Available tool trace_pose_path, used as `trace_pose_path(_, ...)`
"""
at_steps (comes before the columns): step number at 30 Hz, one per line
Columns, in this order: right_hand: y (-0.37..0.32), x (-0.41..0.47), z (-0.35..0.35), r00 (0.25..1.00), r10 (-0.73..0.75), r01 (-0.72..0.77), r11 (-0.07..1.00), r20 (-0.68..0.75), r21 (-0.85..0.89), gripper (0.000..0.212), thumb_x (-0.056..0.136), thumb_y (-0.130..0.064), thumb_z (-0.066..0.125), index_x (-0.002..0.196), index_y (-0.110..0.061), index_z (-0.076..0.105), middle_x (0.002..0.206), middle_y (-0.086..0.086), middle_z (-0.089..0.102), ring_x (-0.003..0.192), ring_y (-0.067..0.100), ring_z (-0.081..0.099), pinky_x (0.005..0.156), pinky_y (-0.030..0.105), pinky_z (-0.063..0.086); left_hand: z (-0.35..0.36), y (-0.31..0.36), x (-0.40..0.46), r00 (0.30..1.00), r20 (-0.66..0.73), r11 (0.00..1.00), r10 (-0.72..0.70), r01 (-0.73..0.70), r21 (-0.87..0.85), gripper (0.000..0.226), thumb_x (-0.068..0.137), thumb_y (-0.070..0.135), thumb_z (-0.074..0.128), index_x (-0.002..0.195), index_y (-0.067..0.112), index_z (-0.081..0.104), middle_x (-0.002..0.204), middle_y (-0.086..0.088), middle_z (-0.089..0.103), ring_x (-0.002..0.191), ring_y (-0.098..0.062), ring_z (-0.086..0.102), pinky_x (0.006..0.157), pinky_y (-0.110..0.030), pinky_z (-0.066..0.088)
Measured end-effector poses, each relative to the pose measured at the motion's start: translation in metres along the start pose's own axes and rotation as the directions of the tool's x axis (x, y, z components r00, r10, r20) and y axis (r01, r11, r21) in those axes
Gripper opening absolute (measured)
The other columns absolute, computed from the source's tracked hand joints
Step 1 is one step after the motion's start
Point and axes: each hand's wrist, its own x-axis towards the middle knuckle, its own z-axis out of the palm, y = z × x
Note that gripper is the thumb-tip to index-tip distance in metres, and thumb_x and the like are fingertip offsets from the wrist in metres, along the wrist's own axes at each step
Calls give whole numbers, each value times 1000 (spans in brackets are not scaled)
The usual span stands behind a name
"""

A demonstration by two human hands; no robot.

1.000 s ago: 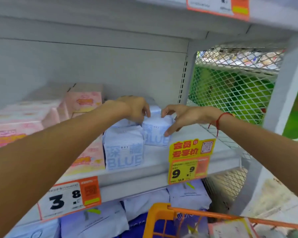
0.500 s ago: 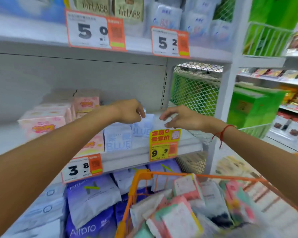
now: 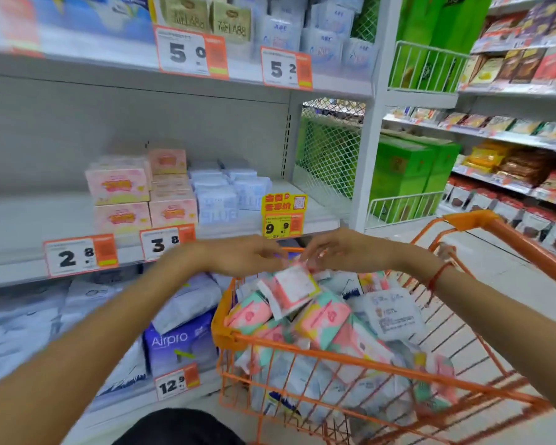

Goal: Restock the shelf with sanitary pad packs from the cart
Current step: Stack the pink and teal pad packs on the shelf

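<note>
Over the cart: both hands hover at the far end of an orange wire cart [image 3: 228, 335] piled with sanitary pad packs, beside a white supermarket shelf [image 3: 29, 220].
Left hand: the left hand [image 3: 247, 256] reaches in from the left, fingers blurred by motion; whether they touch the pack below cannot be told.
Right hand: the right hand [image 3: 341, 252] mirrors it from the right, fingers loosely spread and pointing down; no firm grip shows, and a red string [image 3: 438, 274] circles its wrist.
Top pack: a pink-and-white pack [image 3: 291, 289] lies tilted on top of the heap, just under both sets of fingertips.
Cart load: pink-and-teal packs [image 3: 321, 316] and pale grey-white packs [image 3: 392, 316] fill the basket.
Shelf stock: pink boxes [image 3: 119, 183] stand stacked at the middle of the shelf, with light blue packs [image 3: 217, 202] just to their right.
Price tags: a yellow-and-orange tag [image 3: 283, 215] reading 9.9 hangs at the shelf edge below the blue packs; orange-trimmed tags [image 3: 81, 256] line the edge to its left.
Lower shelf: a purple Airpro pack [image 3: 177, 343] sits beside the cart's corner.
</note>
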Motion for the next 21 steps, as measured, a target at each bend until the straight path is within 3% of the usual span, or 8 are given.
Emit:
trace_pose_path(2, -5, -14, 7, 1000, -8, 8, 999, 0, 36, 23, 93, -18, 58, 114, -12, 64, 114, 3, 65, 98, 7, 60, 91, 25, 49, 28, -3, -1, 996, -91, 993, 15, -25, -116, 35, 99, 27, 47, 129, 12, 55, 129, 0, 55, 119, -15, 51, 92, -19, 38)
trace_pose_path(6, 2, -48, 11, 998, -2, -2, 998, 64, 55, 25, 95, -17, 53, 120, -19, 58, 116, -9, 57, 100, -4, 56, 83, 6, 42, 62, -13, 1, 967, -254, 984, -15, -31, -178, 41, 95, 27, 54, 135, 23, 48, 139, 3, 45, 127, -13, 43, 97, -18, 32)
trace_pose_path(8, 19, -64, 2, 988, 64, -65, 998, 139, -1, 39, 92, -14, 60, 128, -26, 51, 129, -10, 50, 117, 2, 49, 92, 7, 39, 67, -11, 0, 920, -392, 996, 14, -46, -71, 43, 92, 45, 50, 131, 27, 54, 140, 3, 46, 129, -17, 41, 100, -22, 30)
trace_pose_path(10, 38, -77, -5, 943, 210, -185, 976, 258, -117, 71, 81, -25, 73, 141, -34, 35, 144, -15, 35, 132, 3, 33, 107, 21, 32, 69, 4, -3, 872, -485, 997, 64, -40, 59, 53, 85, 62, 41, 127, 32, 56, 142, 8, 45, 131, -16, 39, 104, -24, 27)
trace_pose_path(12, 53, -83, 0, 882, 359, -272, 917, 305, -290, 98, 69, -43, 79, 147, -37, 19, 153, -12, 24, 142, 12, 24, 114, 34, 27, 72, 20, -5, 911, -411, 995, 36, 5, 98, 52, 86, 63, 47, 130, 35, 53, 147, 12, 39, 135, -15, 34, 108, -27, 25)
trace_pose_path(16, 55, -84, 16, 908, 355, -287, 913, 221, -290, 86, 78, -27, 75, 146, -27, 23, 149, -2, 30, 139, 23, 30, 113, 39, 29, 76, 23, 3, 986, -164, 931, -24, 82, 357, 62, 82, 70, 45, 137, 41, 42, 159, 10, 11, 146, -19, 7, 115, -41, 12)
trace_pose_path(18, 52, -83, 14, 935, 284, -226, 939, 211, -261, 83, 79, -19, 73, 145, -29, 24, 151, -1, 28, 140, 22, 27, 113, 45, 28, 75, 16, 4, 983, -183, 964, -26, 73, 256, 58, 82, 65, 52, 133, 37, 49, 158, 12, 15, 145, -17, 10, 116, -38, 13)
trace_pose_path(21, 33, -75, 8, 987, 154, -145, 974, 38, -173, 54, 91, -15, 59, 140, -24, 37, 144, 1, 39, 133, 17, 37, 107, 28, 34, 71, 7, -1, 951, -307, 988, -16, -31, -149, 47, 78, 43, 72, 121, 26, 63, 150, 13, 34, 137, -6, 30, 106, -20, 25)
